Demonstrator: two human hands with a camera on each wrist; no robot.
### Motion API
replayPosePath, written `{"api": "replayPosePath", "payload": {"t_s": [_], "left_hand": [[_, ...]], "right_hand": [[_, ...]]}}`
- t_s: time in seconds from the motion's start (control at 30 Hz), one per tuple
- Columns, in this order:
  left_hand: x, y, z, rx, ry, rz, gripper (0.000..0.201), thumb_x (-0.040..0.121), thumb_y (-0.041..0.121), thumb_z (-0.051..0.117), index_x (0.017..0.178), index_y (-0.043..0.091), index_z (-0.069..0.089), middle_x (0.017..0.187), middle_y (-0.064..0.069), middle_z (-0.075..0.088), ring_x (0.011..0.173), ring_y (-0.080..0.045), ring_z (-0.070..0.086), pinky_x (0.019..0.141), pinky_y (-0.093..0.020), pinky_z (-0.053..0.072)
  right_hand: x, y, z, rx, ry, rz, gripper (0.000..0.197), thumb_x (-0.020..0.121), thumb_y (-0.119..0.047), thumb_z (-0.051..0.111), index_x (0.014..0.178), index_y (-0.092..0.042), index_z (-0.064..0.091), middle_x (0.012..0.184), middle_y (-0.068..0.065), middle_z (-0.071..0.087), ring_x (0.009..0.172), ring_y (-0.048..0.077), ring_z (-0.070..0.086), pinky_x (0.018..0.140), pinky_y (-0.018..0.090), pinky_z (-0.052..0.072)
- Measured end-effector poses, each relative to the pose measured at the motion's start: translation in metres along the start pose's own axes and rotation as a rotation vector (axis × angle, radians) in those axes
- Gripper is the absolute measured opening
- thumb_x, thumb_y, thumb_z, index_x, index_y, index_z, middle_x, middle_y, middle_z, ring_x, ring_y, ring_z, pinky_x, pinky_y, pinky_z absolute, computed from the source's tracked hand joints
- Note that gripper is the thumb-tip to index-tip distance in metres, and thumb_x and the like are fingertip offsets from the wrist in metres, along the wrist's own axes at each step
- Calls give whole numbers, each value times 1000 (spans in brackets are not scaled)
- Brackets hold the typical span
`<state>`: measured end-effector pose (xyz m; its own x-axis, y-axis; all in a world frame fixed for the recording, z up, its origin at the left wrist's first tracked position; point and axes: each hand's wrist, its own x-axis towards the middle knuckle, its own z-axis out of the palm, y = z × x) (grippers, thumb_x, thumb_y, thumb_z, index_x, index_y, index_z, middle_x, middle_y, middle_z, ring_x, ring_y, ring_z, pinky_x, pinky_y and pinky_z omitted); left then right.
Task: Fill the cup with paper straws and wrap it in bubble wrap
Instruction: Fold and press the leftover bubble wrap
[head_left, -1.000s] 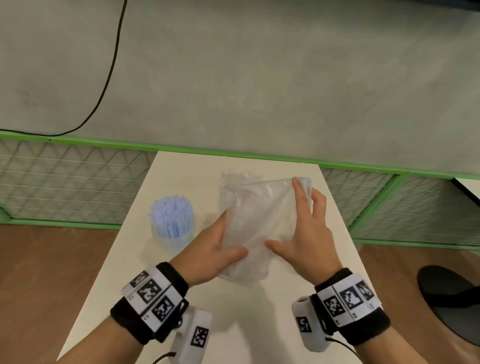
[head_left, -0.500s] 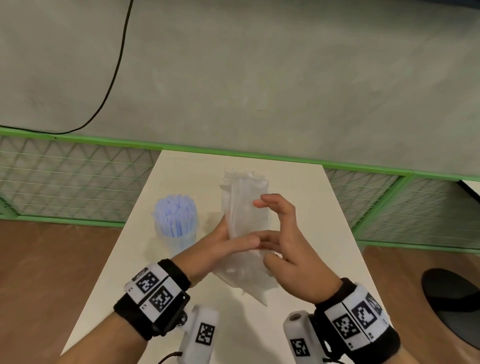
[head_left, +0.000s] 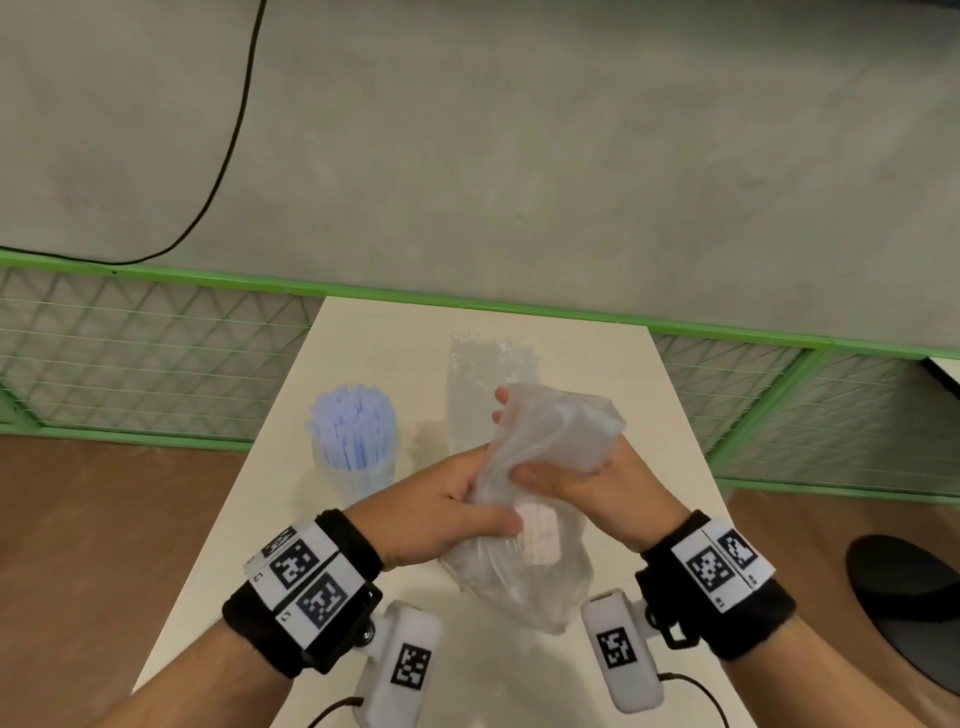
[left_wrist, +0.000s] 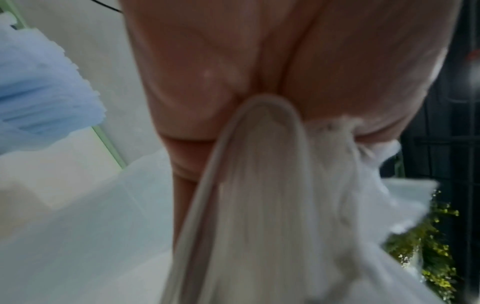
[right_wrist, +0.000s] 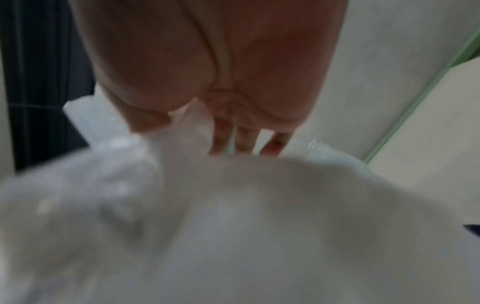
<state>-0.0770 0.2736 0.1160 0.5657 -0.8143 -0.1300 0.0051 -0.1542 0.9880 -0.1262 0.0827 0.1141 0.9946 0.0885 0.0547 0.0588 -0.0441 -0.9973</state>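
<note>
1. since the earlier head pictures the bubble wrap has gone from a sheet spread flat between both palms to a bunched fold lifted off the table, and the right hand has turned palm-up under it
2. left hand pinches the lower part of the fold between thumb and fingers; the left wrist view shows the plastic coming out from under the curled fingers
3. right hand grips the upper part, thumb on the near face and fingertips showing past the far edge
4. the wrap's long axis runs from near the person away toward the far table edge, tilted a little right; more clear plastic lies on the table just beyond the hands
5. the cup stands upright to the left of both hands, apart from the wrap, and is nearer the left hand
6. it holds a dense upright bundle of pale blue straws, so filling looks done
7. my guess: the wrap must be opened out, then brought left to the cup
</note>
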Motion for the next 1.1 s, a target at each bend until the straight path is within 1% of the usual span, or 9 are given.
{"api": "replayPosePath", "payload": {"t_s": [0.13, 0.23, 0.3, 0.37, 0.5, 0.63, 0.77, 0.97, 1.1], "left_hand": [[-1, -6, 3, -166, 89, 35, 59, 87, 10, 65, 136, 33, 41, 127, -4, 62, 117, -23, 63, 99, -48, 52], [-2, -7, 4, -244, 82, 74, 48, 92, 1, 61, 135, 19, 49, 129, -6, 63, 120, -23, 61, 100, -40, 52], [-2, -6, 5, -283, 116, 101, 41, 90, 1, 60, 129, 12, 54, 130, -7, 63, 120, -24, 61, 98, -36, 53], [-2, -6, 4, -345, 143, 115, 40, 86, 1, 58, 124, 12, 56, 130, -9, 63, 115, -24, 63, 91, -34, 55], [-8, -10, 0, -519, 142, 103, 41, 85, 2, 57, 121, 22, 58, 119, -19, 65, 97, -27, 66, 73, -32, 58], [-14, -14, -4, -611, 108, 142, 55, 82, 4, 66, 132, 23, 53, 130, -27, 55, 105, -35, 62, 80, -39, 57], [-22, -18, -7, -675, 48, 180, 73, 74, -2, 69, 135, 34, 51, 119, -13, 63, 99, -28, 64, 80, -35, 57], [-21, -17, -6, -659, 111, 131, 61, 80, -7, 58, 129, 28, 60, 116, -11, 64, 94, -22, 67, 72, -30, 58], [-14, -8, -2, -591, 149, 124, 49, 82, 0, 52, 120, 28, 64, 111, -8, 66, 93, -23, 66, 73, -31, 58]], "right_hand": [[0, 7, 5, 24, 123, -163, 32, 84, 1, 70, 107, -21, 73, 105, 12, 73, 99, 26, 70, 84, 40, 57], [-1, 12, 10, 8, 49, -202, 31, 82, -2, 69, 101, -24, 78, 105, 3, 75, 98, 15, 70, 86, 38, 55], [-1, 13, 14, -29, -37, -324, 25, 79, -9, 75, 103, -10, 75, 122, 9, 68, 113, 24, 65, 95, 41, 52], [-2, 15, 14, -328, -2, -522, 28, 83, -18, 73, 107, -4, 73, 127, 8, 65, 118, 23, 62, 98, 40, 50], [-1, 15, 6, -752, 87, -736, 29, 83, -18, 76, 112, -17, 74, 127, 2, 65, 109, 20, 65, 89, 36, 54], [-2, 20, 1, -798, 84, -745, 39, 82, -12, 79, 119, -20, 70, 134, 0, 61, 106, 23, 66, 84, 40, 55], [-6, 19, -6, -893, 6, -736, 49, 86, -9, 75, 131, -21, 61, 146, -3, 51, 119, 18, 61, 88, 39, 56], [-11, 14, -17, -984, -214, -680, 58, 92, -15, 51, 148, -24, 37, 158, -6, 30, 128, 17, 54, 83, 40, 56], [-7, 20, -14, -1188, -125, -668, 75, 84, -8, 66, 148, -30, 32, 160, -11, 24, 108, 24, 61, 77, 40, 56]]}}
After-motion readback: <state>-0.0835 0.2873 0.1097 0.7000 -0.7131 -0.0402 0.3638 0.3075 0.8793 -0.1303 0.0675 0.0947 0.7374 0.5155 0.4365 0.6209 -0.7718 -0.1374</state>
